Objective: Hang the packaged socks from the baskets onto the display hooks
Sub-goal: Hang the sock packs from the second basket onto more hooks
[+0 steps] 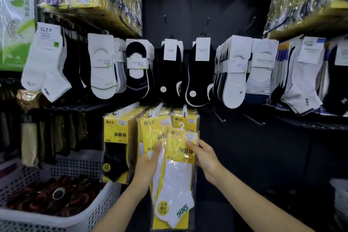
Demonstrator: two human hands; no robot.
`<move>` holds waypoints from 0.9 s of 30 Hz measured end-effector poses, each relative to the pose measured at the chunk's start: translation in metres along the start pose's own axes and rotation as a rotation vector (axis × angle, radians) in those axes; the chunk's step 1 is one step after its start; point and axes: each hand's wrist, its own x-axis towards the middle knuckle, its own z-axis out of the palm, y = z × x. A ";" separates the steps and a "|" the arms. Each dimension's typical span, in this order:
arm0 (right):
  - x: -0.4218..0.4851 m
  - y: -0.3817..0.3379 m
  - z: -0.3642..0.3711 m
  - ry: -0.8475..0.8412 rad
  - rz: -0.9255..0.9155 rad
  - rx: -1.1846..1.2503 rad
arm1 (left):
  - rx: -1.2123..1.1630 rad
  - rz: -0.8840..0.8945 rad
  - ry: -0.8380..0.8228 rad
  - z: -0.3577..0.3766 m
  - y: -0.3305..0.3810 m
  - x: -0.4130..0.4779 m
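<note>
A yellow pack of white socks (178,173) with a white plastic hook on top is held in front of the lower display row. My right hand (202,153) pinches its upper right edge. My left hand (150,164) grips the packs just to its left, fingers on the yellow card. Behind them hang more yellow packs: a black-sock pack (115,149), a middle stack (154,128) and a right stack (185,118), each on a display hook (185,108). A white mesh basket (90,211) stands at the lower left.
Loose black and white socks hang on the row above (102,66). Bare hooks (219,117) stick out of the dark panel to the right of the yellow packs. Wrapped bundles sit on the top shelves. Another white basket edge (340,196) shows at the far right.
</note>
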 end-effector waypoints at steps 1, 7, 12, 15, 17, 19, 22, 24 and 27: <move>0.001 0.001 -0.005 0.023 0.010 -0.003 | 0.015 -0.007 0.016 -0.003 0.004 0.000; 0.015 -0.006 -0.027 0.168 -0.062 -0.076 | 0.050 0.083 0.091 -0.029 0.017 0.018; 0.039 -0.015 -0.024 0.213 -0.137 -0.109 | 0.049 0.097 0.075 -0.042 0.022 0.035; 0.055 -0.015 -0.016 0.187 -0.171 -0.158 | 0.047 0.087 0.074 -0.045 0.020 0.041; 0.065 -0.013 -0.012 0.162 -0.187 -0.192 | 0.033 0.103 0.077 -0.046 0.018 0.045; 0.074 -0.010 -0.007 0.151 -0.199 -0.213 | 0.028 0.101 0.079 -0.046 0.017 0.047; 0.089 -0.003 -0.004 0.194 -0.173 -0.198 | 0.023 0.108 0.071 -0.046 0.012 0.053; 0.100 0.003 -0.003 0.242 -0.136 -0.162 | 0.012 0.100 0.050 -0.046 0.010 0.055; 0.112 0.012 -0.004 0.370 -0.067 -0.139 | -0.005 0.086 0.055 -0.045 0.005 0.058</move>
